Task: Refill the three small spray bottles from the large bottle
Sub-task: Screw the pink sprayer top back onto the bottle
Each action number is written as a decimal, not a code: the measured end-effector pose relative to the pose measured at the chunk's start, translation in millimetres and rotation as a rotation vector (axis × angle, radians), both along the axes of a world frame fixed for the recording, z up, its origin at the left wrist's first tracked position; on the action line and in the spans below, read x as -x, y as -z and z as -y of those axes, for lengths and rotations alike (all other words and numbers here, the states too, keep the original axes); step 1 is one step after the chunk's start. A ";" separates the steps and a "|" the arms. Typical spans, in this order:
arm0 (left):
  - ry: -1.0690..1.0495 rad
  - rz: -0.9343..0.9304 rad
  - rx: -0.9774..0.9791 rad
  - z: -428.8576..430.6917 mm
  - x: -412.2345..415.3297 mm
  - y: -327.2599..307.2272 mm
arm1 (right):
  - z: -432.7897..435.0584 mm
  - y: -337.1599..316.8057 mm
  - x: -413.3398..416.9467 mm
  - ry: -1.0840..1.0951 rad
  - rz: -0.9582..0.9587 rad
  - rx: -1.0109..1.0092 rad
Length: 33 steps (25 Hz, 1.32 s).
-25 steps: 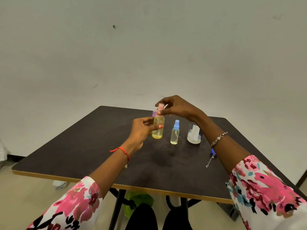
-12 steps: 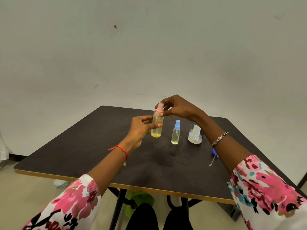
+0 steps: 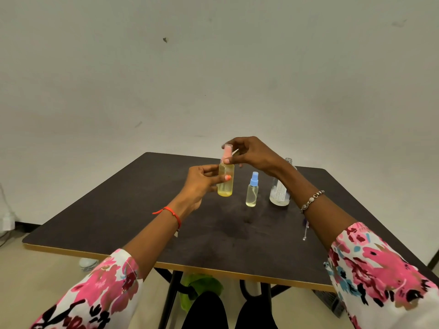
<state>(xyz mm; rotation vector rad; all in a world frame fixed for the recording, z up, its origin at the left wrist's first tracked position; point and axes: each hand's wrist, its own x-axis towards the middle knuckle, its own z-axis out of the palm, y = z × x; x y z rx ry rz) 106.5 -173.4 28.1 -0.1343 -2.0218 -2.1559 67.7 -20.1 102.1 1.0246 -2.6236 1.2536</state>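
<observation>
Now: left hand [image 3: 202, 184] gripping yellow spray bottle [image 3: 225, 185] round body, fingers curling; bottle staying upright, well left of large bottle [image 3: 280, 193]. Right hand [image 3: 251, 153] pinching pink cap [image 3: 227, 153] on top between thumb and fingertips. Blue-capped spray bottle [image 3: 252, 193] standing on bench [image 3: 118, 210] just left of large bottle, between it and yellow one.
</observation>
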 end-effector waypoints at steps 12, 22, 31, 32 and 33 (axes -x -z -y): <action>-0.104 -0.097 0.040 -9.7 1.5 9.6 | 18.5 33.7 2.8 0.308 -0.226 0.151; 0.110 -0.029 0.011 22.4 2.2 6.9 | 18.2 28.1 6.4 0.026 0.024 0.137; -0.217 -0.136 0.054 22.1 9.6 28.7 | 69.9 65.9 3.6 0.339 -0.239 0.222; -0.236 -0.140 0.056 23.0 12.3 32.1 | 71.4 69.7 4.2 0.325 -0.248 0.225; -0.248 -0.131 0.059 25.2 15.2 35.5 | 71.3 72.7 6.2 0.301 -0.238 0.218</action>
